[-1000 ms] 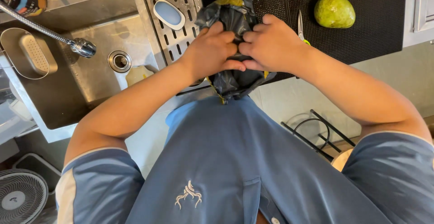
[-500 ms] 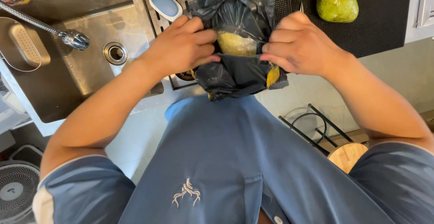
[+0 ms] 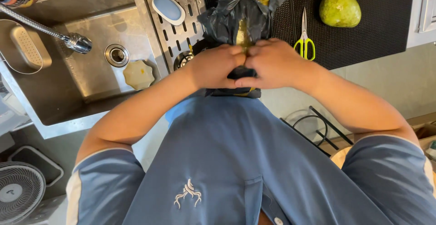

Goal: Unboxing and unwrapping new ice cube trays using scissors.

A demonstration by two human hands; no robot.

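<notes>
- Stainless steel sink (image 3: pixel 68 98): it occupies the upper left of your view, smooth and brushed, with a round drain (image 3: pixel 116 54) in its floor and a flexible metal faucet (image 3: pixel 68 39) reaching over it. It lies well apart from your hands.
- Black ribbed mat (image 3: pixel 377 34): it covers the counter at upper right, matte and finely textured.
- Black plastic bag (image 3: pixel 234 18): thin, crinkled and glossy, it stands on the counter directly ahead of your chest, bunched around something yellow. Its long axis runs away from you, from the gathered end under your hands up to the loose top edge.
- Your left hand (image 3: pixel 212 66) and right hand (image 3: pixel 275 64): both are clenched on the near end of the bag, knuckles touching at the centre line. The bag extends forward from both hands; neither hand is clearly nearer.
- Green pear-shaped fruit (image 3: pixel 339 9): rounded, dull-skinned, it rests on the mat well to the right of your right hand.
- Scissors (image 3: pixel 304 41): steel blades pointing away from you, yellow-green handles just beside your right hand, not touching it.
- Blue oval dish (image 3: pixel 168 8): smooth, white-rimmed, it sits on the slotted metal drain rack (image 3: pixel 179 34) between sink and bag.
</notes>
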